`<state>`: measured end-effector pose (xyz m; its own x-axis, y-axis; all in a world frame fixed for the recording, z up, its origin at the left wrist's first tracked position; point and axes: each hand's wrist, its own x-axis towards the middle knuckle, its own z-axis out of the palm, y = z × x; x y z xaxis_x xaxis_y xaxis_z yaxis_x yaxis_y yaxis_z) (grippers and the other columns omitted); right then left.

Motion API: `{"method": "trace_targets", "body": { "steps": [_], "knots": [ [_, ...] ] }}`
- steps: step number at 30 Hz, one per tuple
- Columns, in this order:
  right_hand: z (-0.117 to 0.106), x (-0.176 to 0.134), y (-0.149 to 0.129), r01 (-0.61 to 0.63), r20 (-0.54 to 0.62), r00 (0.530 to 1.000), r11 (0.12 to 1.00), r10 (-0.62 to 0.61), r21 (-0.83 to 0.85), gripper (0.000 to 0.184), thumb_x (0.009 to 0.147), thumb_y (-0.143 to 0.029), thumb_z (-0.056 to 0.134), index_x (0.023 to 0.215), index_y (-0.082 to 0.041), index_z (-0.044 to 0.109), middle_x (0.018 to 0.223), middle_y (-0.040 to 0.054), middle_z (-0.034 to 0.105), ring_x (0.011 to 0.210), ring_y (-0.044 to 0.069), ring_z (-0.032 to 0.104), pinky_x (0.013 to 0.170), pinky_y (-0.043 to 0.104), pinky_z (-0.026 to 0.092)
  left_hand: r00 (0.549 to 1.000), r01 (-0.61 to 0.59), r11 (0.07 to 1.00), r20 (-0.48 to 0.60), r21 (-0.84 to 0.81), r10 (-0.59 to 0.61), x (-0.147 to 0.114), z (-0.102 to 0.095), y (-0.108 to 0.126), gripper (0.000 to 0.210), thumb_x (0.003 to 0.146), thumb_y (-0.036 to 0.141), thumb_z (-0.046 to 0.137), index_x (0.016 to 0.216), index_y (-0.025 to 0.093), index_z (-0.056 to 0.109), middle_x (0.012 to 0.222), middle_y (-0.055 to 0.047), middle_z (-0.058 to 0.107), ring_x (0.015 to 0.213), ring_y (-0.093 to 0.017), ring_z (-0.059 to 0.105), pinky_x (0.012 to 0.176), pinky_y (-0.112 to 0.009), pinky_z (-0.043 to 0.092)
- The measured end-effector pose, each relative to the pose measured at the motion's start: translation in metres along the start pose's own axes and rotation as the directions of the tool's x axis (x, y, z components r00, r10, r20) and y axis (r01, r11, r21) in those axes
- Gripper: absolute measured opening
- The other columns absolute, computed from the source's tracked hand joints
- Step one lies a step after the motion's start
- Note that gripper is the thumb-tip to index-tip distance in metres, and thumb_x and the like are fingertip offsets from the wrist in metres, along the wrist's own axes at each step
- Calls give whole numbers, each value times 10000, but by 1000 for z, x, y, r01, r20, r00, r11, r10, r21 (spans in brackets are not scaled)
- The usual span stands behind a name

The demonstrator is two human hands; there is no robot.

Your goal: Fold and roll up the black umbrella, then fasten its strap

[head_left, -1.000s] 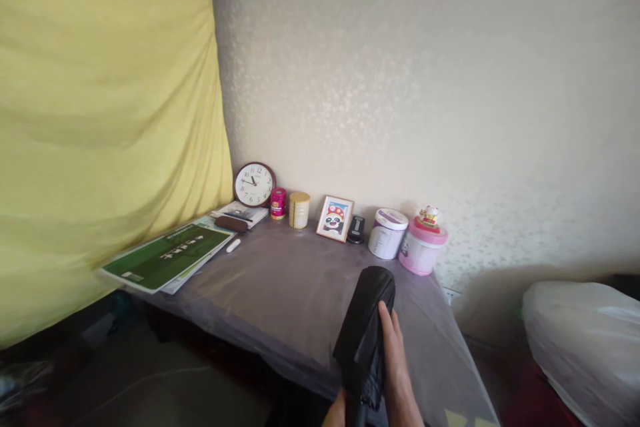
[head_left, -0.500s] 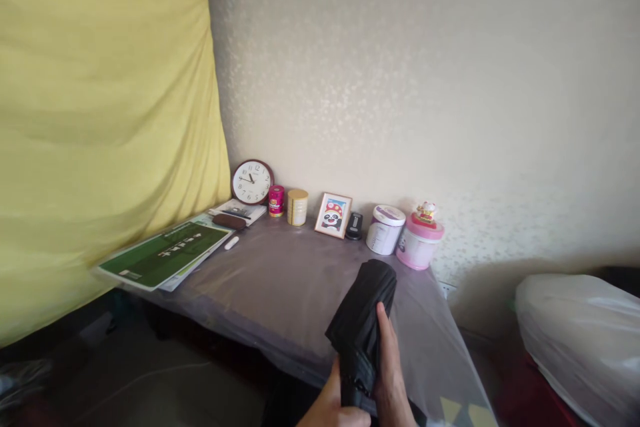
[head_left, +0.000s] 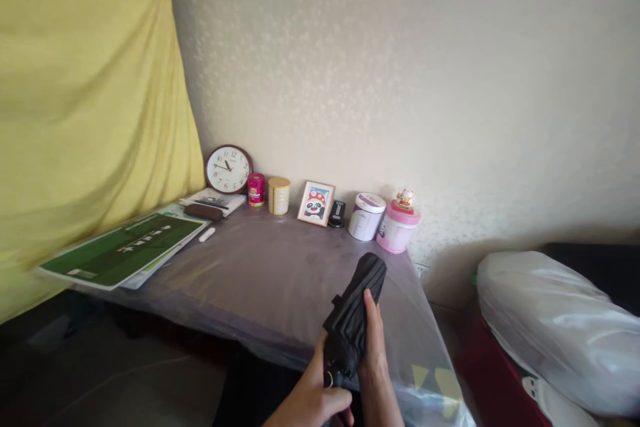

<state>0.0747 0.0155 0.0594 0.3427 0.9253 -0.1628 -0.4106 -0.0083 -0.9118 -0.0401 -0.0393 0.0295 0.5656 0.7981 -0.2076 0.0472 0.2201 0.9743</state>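
With the left hand wrapped round the lower end of the black folded umbrella at half past five, I'd smooth its pleats evenly using the right hand at its three-o'clock side, whose grip I can't tell.

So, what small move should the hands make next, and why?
Probably the right hand should press in the folds of the black umbrella, with the left hand steadying its lower end: pleats show along it, and a small flap sticks out on one side.
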Motion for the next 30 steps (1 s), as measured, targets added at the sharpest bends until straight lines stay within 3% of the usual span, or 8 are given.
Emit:
{"method": "trace_targets", "body": {
  "steps": [2, 5, 9, 13, 16, 20, 24, 30],
  "knots": [
    [-1, -1, -1, 8, 28, 1000, 1000, -8, 11, 648, 663, -579, 633, 1159, -176, 530, 809, 29, 683, 691, 205, 654, 621, 315, 525, 999, 20, 997, 33, -76, -18, 0, 2, 1, 839, 705, 171, 467, 1382, 205, -28, 610, 64, 557, 489, -119, 545, 542, -247, 459],
    [-3, 0, 1, 89, 17, 996, 994, -88, -69, 639, 631, -541, 677, 1148, -195, 533, 773, 4, 674, 693, 199, 647, 627, 304, 521, 978, -100, 985, -168, 140, 123, 2, 8, -7, 887, 655, 111, 490, 1390, 204, 2, 1076, -82, 601, 866, -173, 622, 783, -277, 470],
    [-3, 1, 4, 159, -62, 983, 971, -172, -178, 625, 634, -487, 698, 1178, -235, 518, 854, -21, 666, 777, 181, 623, 686, 268, 505, 921, -29, 874, -328, 485, 213, 4, 9, -15, 926, 598, 65, 495, 1401, 170, 46, 1456, -162, 226, 1221, -257, 438, 963, -298, 375],
    [-3, 0, 2, 44, -33, 998, 996, -46, -81, 538, 671, -512, 660, 1114, -231, 542, 721, -46, 630, 631, 154, 595, 581, 255, 490, 986, -60, 969, -140, 240, 95, -2, 3, 1, 883, 669, 128, 492, 1395, 201, -5, 1047, -95, 603, 853, -189, 621, 726, -289, 487],
    [-3, -1, 1, -2, 19, 1000, 999, 3, -38, 511, 693, -553, 615, 1053, -194, 563, 632, -36, 605, 560, 157, 585, 529, 263, 474, 998, 31, 999, 53, -43, -29, -4, 2, 9, 856, 721, 169, 451, 1381, 225, -91, 616, 69, 532, 493, -114, 535, 499, -223, 434],
    [-5, 1, 6, 107, -12, 994, 982, -110, -158, 550, 652, -548, 650, 1074, -202, 576, 732, -12, 656, 697, 194, 623, 610, 278, 491, 976, -89, 960, -167, 267, 137, 2, 7, -2, 921, 652, 91, 467, 1393, 228, -63, 1031, -72, 578, 720, -138, 599, 695, -269, 465],
    [-6, 3, 9, 114, -74, 988, 962, -136, -249, 598, 633, -521, 677, 1142, -231, 554, 862, -10, 672, 805, 202, 615, 676, 272, 488, 941, 63, 792, -300, 608, 155, 3, 7, -9, 927, 629, 79, 476, 1411, 195, -9, 1394, -200, 279, 999, -272, 576, 818, -352, 439],
    [-2, 0, 3, -49, -44, 998, 991, 44, -124, 559, 688, -560, 610, 1107, -193, 561, 731, -18, 634, 690, 186, 610, 616, 281, 500, 999, -16, 1000, -36, -11, 16, -7, 1, 11, 823, 695, 186, 476, 1390, 239, 38, 764, 6, 588, 529, -123, 557, 528, -258, 453]
  ]
}}
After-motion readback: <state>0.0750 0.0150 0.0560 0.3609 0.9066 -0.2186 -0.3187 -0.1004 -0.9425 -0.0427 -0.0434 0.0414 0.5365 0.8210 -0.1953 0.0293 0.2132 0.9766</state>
